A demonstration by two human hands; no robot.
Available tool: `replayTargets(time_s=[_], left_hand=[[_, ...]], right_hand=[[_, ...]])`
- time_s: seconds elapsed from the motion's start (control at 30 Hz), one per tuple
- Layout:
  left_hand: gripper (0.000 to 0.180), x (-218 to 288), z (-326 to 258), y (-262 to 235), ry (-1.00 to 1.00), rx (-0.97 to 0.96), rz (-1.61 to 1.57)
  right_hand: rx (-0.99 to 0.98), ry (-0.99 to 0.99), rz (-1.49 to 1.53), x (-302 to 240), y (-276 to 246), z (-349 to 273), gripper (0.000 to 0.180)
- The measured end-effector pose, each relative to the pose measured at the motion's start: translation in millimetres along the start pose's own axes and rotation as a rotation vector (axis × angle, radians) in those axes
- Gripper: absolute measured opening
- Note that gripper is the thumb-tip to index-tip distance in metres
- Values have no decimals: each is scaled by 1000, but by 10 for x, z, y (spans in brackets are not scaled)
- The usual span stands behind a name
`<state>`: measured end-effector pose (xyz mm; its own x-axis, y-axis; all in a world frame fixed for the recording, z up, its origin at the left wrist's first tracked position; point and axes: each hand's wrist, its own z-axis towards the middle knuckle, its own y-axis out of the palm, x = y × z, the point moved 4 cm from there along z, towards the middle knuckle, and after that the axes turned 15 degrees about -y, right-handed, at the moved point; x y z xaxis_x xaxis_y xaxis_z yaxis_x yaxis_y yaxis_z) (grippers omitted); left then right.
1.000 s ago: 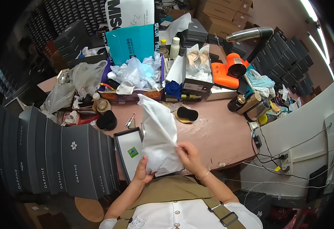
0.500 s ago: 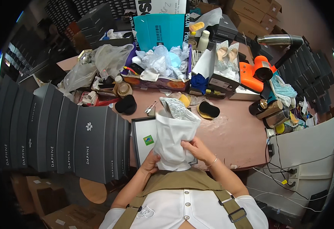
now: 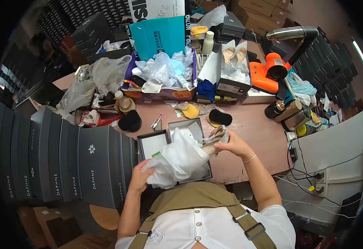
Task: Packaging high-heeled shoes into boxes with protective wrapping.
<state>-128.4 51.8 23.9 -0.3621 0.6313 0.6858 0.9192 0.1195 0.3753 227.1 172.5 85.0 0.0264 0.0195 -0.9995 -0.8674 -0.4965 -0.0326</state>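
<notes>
Now pulling a shoe (image 3: 214, 140) from the white bag (image 3: 177, 162), over the open box (image 3: 189, 143). Right hand (image 3: 231, 145) fingers wrapped on shoe; left hand (image 3: 139, 179) pinching bag beside box.

A sheet of white tissue paper (image 3: 177, 162) is bunched and crumpled into a loose, puffy heap, gripped at its lower left end and draped over the near part of an open grey shoe box (image 3: 189, 133). The box sits near the front edge of the pinkish table (image 3: 252, 128), its white inside showing at the far end. Just beside it on the left lies its lid (image 3: 151, 144), turned up, with a white lining and a small green tag. A pale, glittery shoe (image 3: 213, 140) is held tilted above the box's right rim, its far end partly hidden by the paper.
</notes>
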Motion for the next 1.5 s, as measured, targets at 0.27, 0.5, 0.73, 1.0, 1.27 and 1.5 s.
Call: replayTargets(time_s=[0.27,0.5,0.73,1.0,1.27,1.5], left_hand=[[36,326,-127,-16,508,697,1478],[68,-394,378,666,-121,-159,-446],[80,-397,576,749,-232,-602,-735],[64,-452,311,1125,-250,-188,-615],[59,-547,590,990,-290,-191,-507],[70,-341,572,1123,-469,-280,-560]], right_hand=[[680,-232,25,80,197,-356,52],[558,-257,114,176,1136,-477,64],[-134,-363,-486,27,1241,1,31],[-87,-392,-661,316,1377,400,11],[98,-58,944,-116,1084,636,21],[-19,-674,-871,241,914,491,28]])
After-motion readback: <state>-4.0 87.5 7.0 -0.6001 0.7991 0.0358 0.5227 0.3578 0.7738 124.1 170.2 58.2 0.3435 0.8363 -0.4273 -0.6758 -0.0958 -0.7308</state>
